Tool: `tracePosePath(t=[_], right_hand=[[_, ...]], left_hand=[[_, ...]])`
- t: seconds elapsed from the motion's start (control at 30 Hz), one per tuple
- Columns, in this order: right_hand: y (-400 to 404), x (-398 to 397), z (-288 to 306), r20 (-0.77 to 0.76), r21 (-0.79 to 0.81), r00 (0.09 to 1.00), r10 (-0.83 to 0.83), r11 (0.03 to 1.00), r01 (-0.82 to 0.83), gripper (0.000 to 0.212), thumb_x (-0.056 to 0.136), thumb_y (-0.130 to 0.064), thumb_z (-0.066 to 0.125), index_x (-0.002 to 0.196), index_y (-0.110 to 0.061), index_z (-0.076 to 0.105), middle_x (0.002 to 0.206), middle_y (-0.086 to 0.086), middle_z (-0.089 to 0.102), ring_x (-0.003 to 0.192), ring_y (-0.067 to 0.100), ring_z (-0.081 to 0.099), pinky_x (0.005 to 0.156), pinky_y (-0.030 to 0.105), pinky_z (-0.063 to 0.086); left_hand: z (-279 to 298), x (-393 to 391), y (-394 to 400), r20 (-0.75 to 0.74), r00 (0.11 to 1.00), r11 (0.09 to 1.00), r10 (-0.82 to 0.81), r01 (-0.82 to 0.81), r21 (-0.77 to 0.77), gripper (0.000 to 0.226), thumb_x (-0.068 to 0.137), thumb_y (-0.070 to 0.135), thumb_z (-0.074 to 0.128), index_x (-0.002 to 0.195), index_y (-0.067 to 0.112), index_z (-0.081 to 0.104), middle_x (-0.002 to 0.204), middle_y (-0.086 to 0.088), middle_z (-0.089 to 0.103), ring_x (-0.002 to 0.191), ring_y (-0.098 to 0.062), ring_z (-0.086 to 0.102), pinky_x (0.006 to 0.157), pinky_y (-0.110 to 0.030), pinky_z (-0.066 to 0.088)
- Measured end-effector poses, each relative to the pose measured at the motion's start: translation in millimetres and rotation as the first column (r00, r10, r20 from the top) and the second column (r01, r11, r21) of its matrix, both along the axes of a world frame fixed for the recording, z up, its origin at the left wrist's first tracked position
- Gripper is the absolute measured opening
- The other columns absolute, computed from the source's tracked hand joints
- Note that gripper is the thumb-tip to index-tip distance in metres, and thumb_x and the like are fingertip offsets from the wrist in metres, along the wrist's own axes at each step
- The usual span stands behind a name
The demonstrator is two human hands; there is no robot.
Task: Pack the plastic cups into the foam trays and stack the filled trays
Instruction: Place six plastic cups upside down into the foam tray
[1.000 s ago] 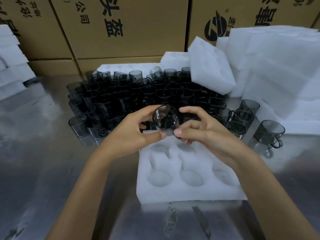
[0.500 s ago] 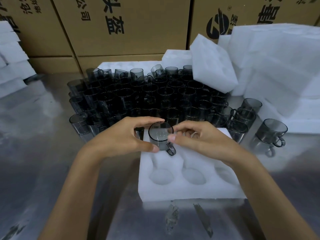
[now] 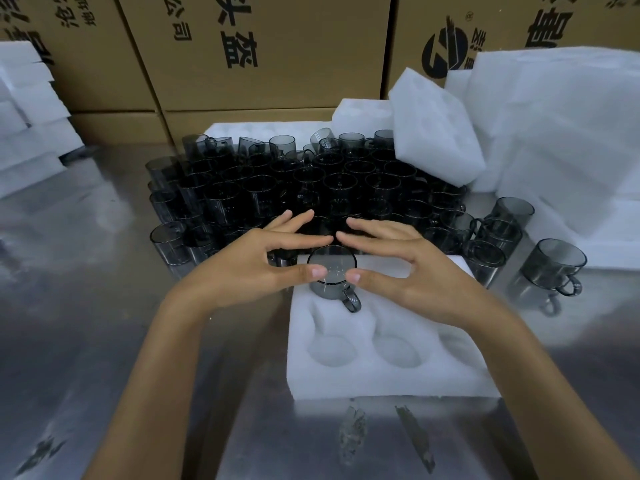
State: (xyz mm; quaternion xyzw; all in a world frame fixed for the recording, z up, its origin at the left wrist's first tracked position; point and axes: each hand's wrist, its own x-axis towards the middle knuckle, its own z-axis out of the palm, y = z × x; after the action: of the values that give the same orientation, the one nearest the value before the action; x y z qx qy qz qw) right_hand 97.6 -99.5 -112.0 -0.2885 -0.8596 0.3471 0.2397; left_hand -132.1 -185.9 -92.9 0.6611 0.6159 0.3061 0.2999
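Observation:
A smoky grey plastic cup (image 3: 333,266) with a handle stands upright in the far-left pocket of a white foam tray (image 3: 381,382) on the metal table. My left hand (image 3: 256,268) and my right hand (image 3: 408,268) hover over it from either side, fingers spread and nearly straight. Both thumb tips touch the cup's near rim and the index fingers reach over its far rim. The tray's near pockets are empty; my right hand hides part of the far row. Behind the tray stands a dense group of several more grey cups (image 3: 311,188).
A few loose cups (image 3: 550,265) stand right of the tray. White foam trays are piled at the right (image 3: 561,126) and at the far left (image 3: 24,126). Cardboard boxes (image 3: 263,46) wall off the back. The steel table (image 3: 86,306) reflects light.
The cup was held up tilted between both hands; it has come down and now sits in the tray's far-left pocket. My fingers have spread out and loosened from it.

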Motion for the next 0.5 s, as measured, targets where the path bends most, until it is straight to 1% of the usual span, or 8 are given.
tracePosePath(t=[0.1,0.17,0.23,0.3,0.33,0.4,0.47,0.5], right_hand=[[3,2,-3,0.068,-0.028,0.998,0.012,1.000,-0.011,0.056,0.071,-0.074,0.055,0.126,-0.064,0.054,0.150,-0.039,0.034,0.145,-0.013,0.010,0.124,0.047,0.007],[6,3,-6,0.165,-0.009,0.986,0.010,1.000,-0.009,0.050,0.075,-0.072,0.057,0.124,-0.069,0.052,0.153,-0.038,0.029,0.147,-0.011,0.006,0.123,0.041,-0.001],[7,2,-8,0.250,-0.001,0.968,0.011,1.000,-0.011,0.046,0.078,-0.070,0.059,0.122,-0.073,0.048,0.156,-0.034,0.026,0.148,-0.007,0.004,0.118,0.033,-0.003],[8,1,-8,0.265,-0.020,0.964,0.003,1.000,0.002,0.048,0.073,-0.072,0.057,0.120,-0.074,0.048,0.156,-0.031,0.028,0.148,-0.005,0.006,0.116,0.030,-0.003],[8,0,-8,0.253,-0.024,0.967,-0.005,1.000,0.011,0.049,0.072,-0.073,0.056,0.121,-0.073,0.049,0.155,-0.030,0.033,0.148,-0.004,0.011,0.118,0.031,-0.002],[9,1,-9,0.220,-0.006,0.975,-0.024,1.000,0.026,0.049,0.073,-0.072,0.059,0.121,-0.068,0.054,0.149,-0.025,0.045,0.146,-0.001,0.025,0.122,0.036,0.004],[8,1,-10,0.195,0.017,0.980,-0.027,1.000,0.025,0.046,0.075,-0.070,0.060,0.120,-0.065,0.058,0.140,-0.026,0.053,0.140,-0.001,0.035,0.119,0.032,0.008],[8,1,-11,0.187,0.021,0.982,-0.027,1.000,0.023,0.045,0.075,-0.068,0.059,0.120,-0.063,0.059,0.136,-0.028,0.055,0.138,-0.001,0.038,0.116,0.028,0.008]], left_hand=[[-5,-1,0,-0.013,1.000,0.999,-0.006,0.005,-0.039,0.055,0.070,0.060,0.068,0.125,0.058,0.058,0.155,0.036,0.021,0.142,0.019,-0.002,0.114,-0.023,0.010],[-10,2,3,-0.070,0.998,0.997,-0.005,0.000,-0.079,0.055,0.070,0.061,0.065,0.125,0.059,0.056,0.159,0.032,0.011,0.145,0.011,-0.012,0.122,-0.034,0.003],[-13,5,5,-0.115,0.993,0.994,0.003,-0.016,-0.111,0.052,0.071,0.058,0.064,0.123,0.058,0.055,0.161,0.026,0.004,0.146,0.004,-0.019,0.124,-0.042,-0.006],[-15,5,6,-0.137,0.990,0.993,0.013,-0.028,-0.110,0.052,0.071,0.059,0.063,0.122,0.060,0.055,0.162,0.024,0.002,0.147,0.002,-0.020,0.123,-0.040,-0.010],[-16,4,7,-0.151,0.988,0.995,0.011,-0.025,-0.092,0.053,0.070,0.061,0.063,0.122,0.060,0.054,0.162,0.024,0.002,0.147,0.003,-0.019,0.122,-0.037,-0.011],[-16,3,7,-0.150,0.988,0.999,0.026,-0.033,-0.044,0.060,0.067,0.064,0.064,0.126,0.060,0.052,0.161,0.025,0.011,0.148,0.006,-0.010,0.121,-0.032,-0.005],[-16,-1,7,-0.075,0.987,0.990,0.144,-0.144,0.007,0.063,0.068,0.064,0.067,0.128,0.056,0.054,0.155,0.025,0.030,0.147,0.006,0.013,0.117,-0.025,0.015],[-16,-5,8,-0.049,0.974,0.974,0.222,-0.220,0.043,0.057,0.072,0.060,0.070,0.127,0.051,0.058,0.149,0.024,0.042,0.143,0.004,0.027,0.113,-0.024,0.025]])
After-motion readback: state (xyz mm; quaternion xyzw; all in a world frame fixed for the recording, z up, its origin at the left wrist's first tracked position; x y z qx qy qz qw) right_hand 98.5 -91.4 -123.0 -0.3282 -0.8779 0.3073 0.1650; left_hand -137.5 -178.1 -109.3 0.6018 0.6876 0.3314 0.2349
